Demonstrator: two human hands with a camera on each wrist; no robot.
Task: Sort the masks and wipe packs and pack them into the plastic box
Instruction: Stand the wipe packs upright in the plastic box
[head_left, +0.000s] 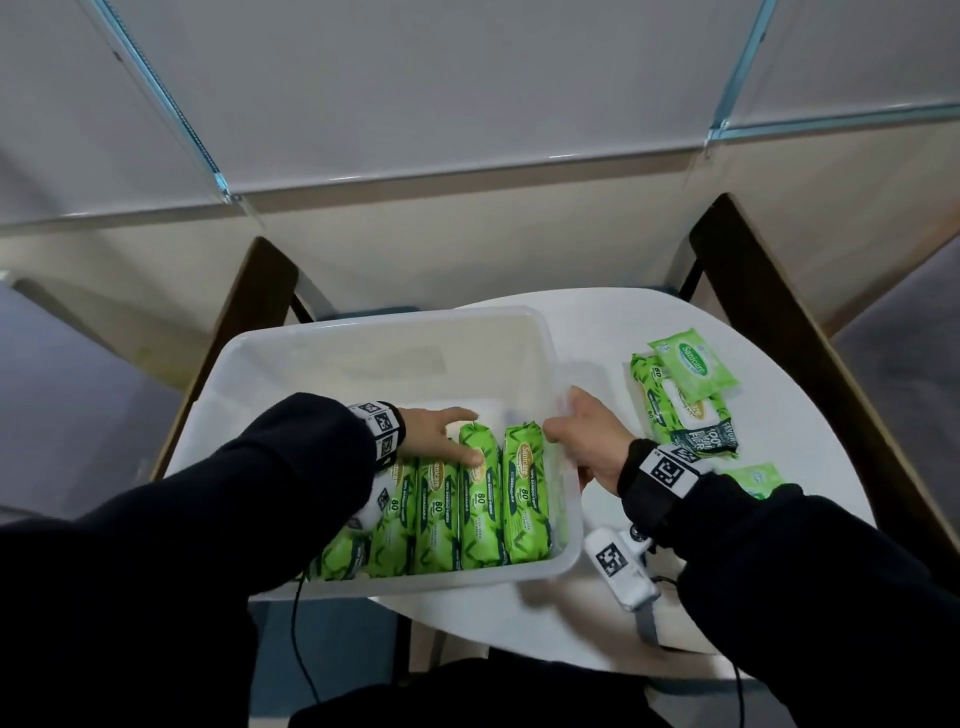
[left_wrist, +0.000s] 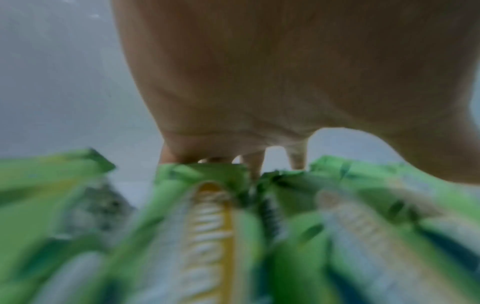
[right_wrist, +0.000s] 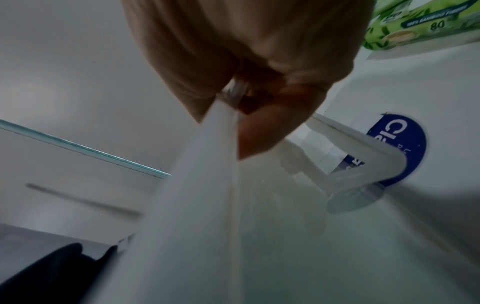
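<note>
A translucent plastic box (head_left: 384, 325) stands on the white table. Several green wipe packs (head_left: 524, 499) stand on edge in a row in its near half, blurred and close in the left wrist view (left_wrist: 207, 226). My left hand (head_left: 457, 436) is inside the box, its fingers (left_wrist: 254, 164) lying over the far ends of the packs and its thumb on one top. My right hand (head_left: 582, 441) grips the box's right rim (right_wrist: 197, 185), thumb inside and fingers outside (right_wrist: 241, 98). Something flat and white (head_left: 483, 408) lies on the box floor beyond the packs.
Right of the box, a small wipe pack (head_left: 693, 364) lies on a large one (head_left: 685, 415), which also shows in the right wrist view (right_wrist: 415, 26). Another small pack (head_left: 753, 478) peeks out past my right wrist. A blue round label (right_wrist: 400, 148) shows beyond the box corner. Dark chair backs (head_left: 753, 291) flank the table.
</note>
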